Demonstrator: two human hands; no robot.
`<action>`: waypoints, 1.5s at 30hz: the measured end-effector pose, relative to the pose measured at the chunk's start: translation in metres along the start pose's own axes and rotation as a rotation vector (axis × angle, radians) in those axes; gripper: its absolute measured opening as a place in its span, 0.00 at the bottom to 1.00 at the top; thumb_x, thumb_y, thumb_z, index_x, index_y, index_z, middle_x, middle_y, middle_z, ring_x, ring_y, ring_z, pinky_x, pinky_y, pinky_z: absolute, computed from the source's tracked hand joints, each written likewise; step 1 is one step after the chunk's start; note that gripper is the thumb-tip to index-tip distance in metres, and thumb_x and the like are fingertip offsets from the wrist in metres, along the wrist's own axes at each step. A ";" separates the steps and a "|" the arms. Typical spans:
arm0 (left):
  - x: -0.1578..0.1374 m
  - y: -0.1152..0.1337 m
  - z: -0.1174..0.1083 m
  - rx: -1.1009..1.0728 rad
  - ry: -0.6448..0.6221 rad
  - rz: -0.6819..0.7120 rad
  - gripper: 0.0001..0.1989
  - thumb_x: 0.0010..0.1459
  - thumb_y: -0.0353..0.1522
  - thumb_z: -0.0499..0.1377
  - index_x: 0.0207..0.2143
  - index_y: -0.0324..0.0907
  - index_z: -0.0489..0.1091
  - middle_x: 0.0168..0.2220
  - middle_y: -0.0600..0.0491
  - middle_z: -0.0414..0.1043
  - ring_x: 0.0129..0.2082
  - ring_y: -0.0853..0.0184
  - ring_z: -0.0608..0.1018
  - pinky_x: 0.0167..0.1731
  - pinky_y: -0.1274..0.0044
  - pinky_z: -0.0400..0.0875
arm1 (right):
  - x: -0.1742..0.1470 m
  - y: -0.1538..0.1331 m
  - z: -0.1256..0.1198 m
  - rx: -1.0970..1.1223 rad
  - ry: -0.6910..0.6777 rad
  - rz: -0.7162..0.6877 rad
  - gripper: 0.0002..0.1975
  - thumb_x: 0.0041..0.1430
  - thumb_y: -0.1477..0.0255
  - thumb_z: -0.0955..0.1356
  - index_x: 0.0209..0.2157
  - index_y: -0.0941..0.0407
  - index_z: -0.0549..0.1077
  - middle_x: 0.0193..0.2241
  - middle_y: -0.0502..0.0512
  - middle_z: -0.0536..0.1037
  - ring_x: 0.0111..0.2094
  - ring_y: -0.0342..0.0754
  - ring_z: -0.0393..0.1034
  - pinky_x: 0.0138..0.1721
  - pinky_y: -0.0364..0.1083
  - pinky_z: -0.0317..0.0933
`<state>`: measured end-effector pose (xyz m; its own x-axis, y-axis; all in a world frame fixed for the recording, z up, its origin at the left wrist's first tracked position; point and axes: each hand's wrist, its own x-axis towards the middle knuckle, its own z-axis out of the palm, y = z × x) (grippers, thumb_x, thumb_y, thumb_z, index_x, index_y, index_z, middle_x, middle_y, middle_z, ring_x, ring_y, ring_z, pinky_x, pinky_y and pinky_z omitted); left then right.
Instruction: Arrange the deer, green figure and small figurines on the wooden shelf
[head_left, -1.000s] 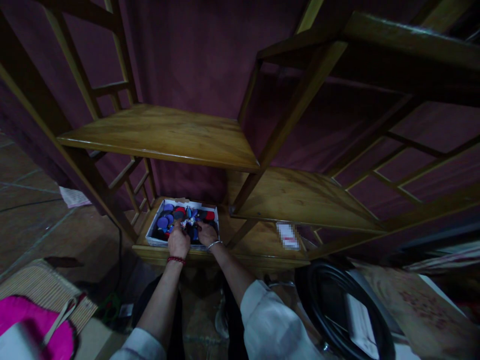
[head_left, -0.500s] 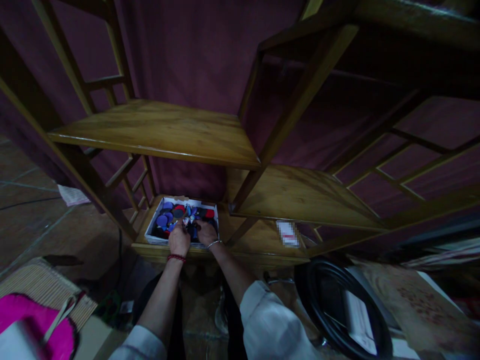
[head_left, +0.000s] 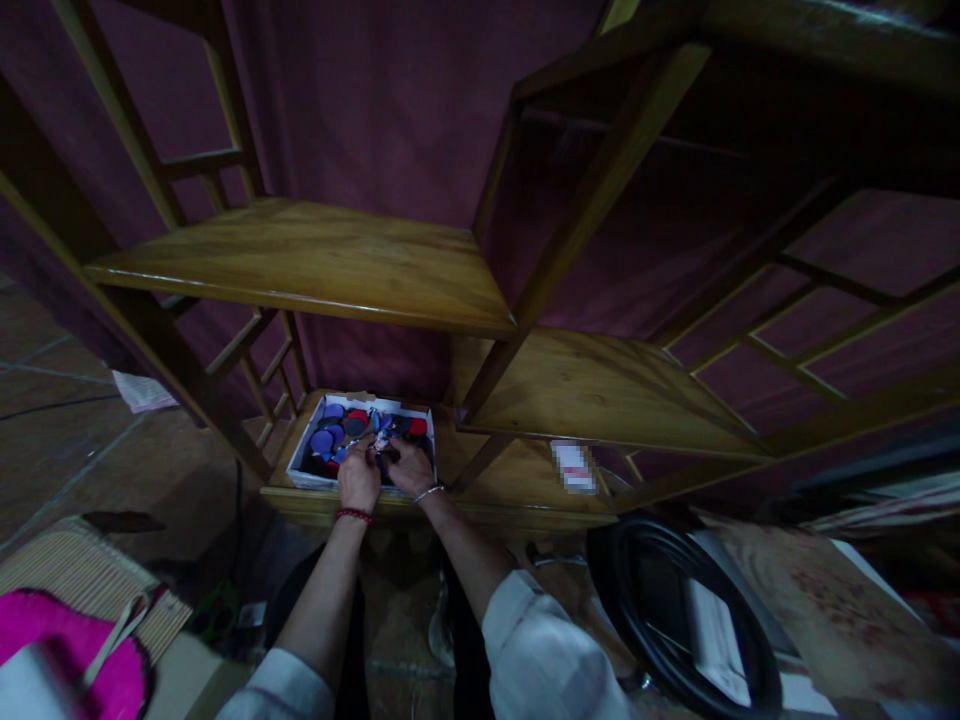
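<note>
A shallow white box (head_left: 312,481) sits on the lowest wooden shelf, filled with small purple, red, black and blue pieces. Several of these are round, such as a purple disc (head_left: 322,442) at its left side. My left hand (head_left: 360,478), with a red bead bracelet at the wrist, reaches over the front edge with its fingers curled. Beside it, my right hand (head_left: 410,467) is bent inward, fingers closed, a silvery bracelet on its wrist. Between the fingertips is a small pale and blue item (head_left: 382,440), too small to name. The fingertips are partly hidden.
A wooden shelf board (head_left: 315,262) overhangs the box, and a slanted post (head_left: 487,375) stands to its right. A white card (head_left: 574,467) lies on the lower shelf. Black coiled tubing (head_left: 757,640) is at lower right, a pink pad (head_left: 67,650) at lower left.
My right hand has shifted slightly left and its fingers have drawn closer to my left hand. The box and its pieces look the same.
</note>
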<state>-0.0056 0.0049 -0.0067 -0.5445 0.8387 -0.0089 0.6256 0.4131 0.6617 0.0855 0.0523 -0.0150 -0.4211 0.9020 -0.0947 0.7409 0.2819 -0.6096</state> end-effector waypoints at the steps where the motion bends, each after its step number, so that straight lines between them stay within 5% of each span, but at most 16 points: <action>1: 0.000 0.000 0.000 -0.001 -0.011 -0.004 0.16 0.54 0.27 0.48 0.44 0.41 0.67 0.40 0.46 0.72 0.40 0.64 0.73 0.38 0.76 0.66 | 0.000 0.000 0.000 0.000 0.001 0.001 0.16 0.52 0.72 0.61 0.44 0.48 0.68 0.39 0.47 0.75 0.40 0.43 0.68 0.39 0.39 0.59; 13: -0.001 0.002 0.006 0.031 -0.089 0.033 0.19 0.55 0.27 0.46 0.48 0.39 0.64 0.36 0.44 0.74 0.35 0.63 0.75 0.35 0.75 0.66 | 0.000 0.007 0.003 0.020 0.034 -0.020 0.16 0.55 0.64 0.60 0.46 0.48 0.66 0.37 0.48 0.75 0.35 0.43 0.69 0.35 0.39 0.60; 27: -0.007 0.009 0.006 0.112 -0.103 0.071 0.18 0.54 0.26 0.46 0.45 0.40 0.66 0.40 0.45 0.72 0.39 0.64 0.74 0.37 0.77 0.66 | -0.003 -0.002 -0.002 -0.149 0.087 0.123 0.14 0.57 0.70 0.58 0.45 0.55 0.65 0.35 0.56 0.75 0.35 0.46 0.70 0.34 0.41 0.58; 39: -0.011 0.017 0.005 0.260 -0.244 0.045 0.18 0.56 0.36 0.43 0.43 0.46 0.67 0.36 0.45 0.73 0.37 0.59 0.75 0.33 0.72 0.66 | -0.004 -0.002 -0.001 -0.111 0.096 0.152 0.14 0.56 0.74 0.57 0.42 0.58 0.67 0.36 0.59 0.75 0.36 0.46 0.70 0.34 0.40 0.59; 45: 0.006 0.010 0.004 0.267 -0.301 0.065 0.19 0.55 0.31 0.43 0.46 0.43 0.65 0.39 0.44 0.72 0.39 0.61 0.74 0.35 0.74 0.65 | -0.004 -0.004 0.000 -0.104 0.145 0.161 0.14 0.56 0.73 0.59 0.44 0.57 0.66 0.38 0.58 0.74 0.38 0.46 0.69 0.36 0.40 0.59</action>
<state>-0.0001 0.0156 -0.0028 -0.3360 0.9162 -0.2183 0.7982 0.4000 0.4503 0.0843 0.0474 -0.0126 -0.2189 0.9735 -0.0658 0.8457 0.1556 -0.5105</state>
